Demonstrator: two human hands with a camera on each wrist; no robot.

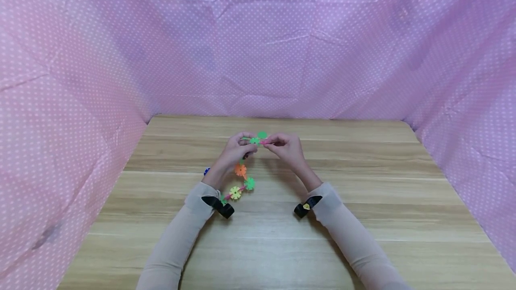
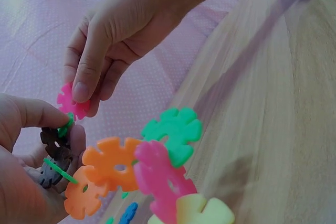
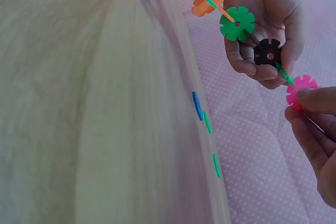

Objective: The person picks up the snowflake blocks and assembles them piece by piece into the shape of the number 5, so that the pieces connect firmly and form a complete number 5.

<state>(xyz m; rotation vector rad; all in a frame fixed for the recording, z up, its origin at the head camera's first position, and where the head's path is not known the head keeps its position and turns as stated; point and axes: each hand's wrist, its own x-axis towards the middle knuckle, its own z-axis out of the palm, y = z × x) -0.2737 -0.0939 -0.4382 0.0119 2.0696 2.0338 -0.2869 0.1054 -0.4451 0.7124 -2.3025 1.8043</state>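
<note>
In the head view my left hand [image 1: 233,152] holds the upper end of a chain of notched plastic flower discs. Its thumb and fingers pinch a green disc [image 2: 65,125] beside a black disc [image 3: 268,52]. The chain hangs down past the palm, with an orange disc [image 1: 240,169], a green disc [image 1: 249,183] and a yellow disc [image 1: 235,193] among its links. My right hand [image 1: 291,150] pinches a pink disc [image 3: 301,91] between thumb and fingers. Its edge meets the green disc in the left hand, notch side toward it.
On the wooden table [image 1: 363,191], a loose green disc [image 1: 262,134] lies just beyond the hands. A blue disc [image 1: 207,171] shows left of the left wrist; another blue disc [image 3: 197,106] lies near the table edge. Pink dotted cloth [image 1: 282,57] hangs around the table.
</note>
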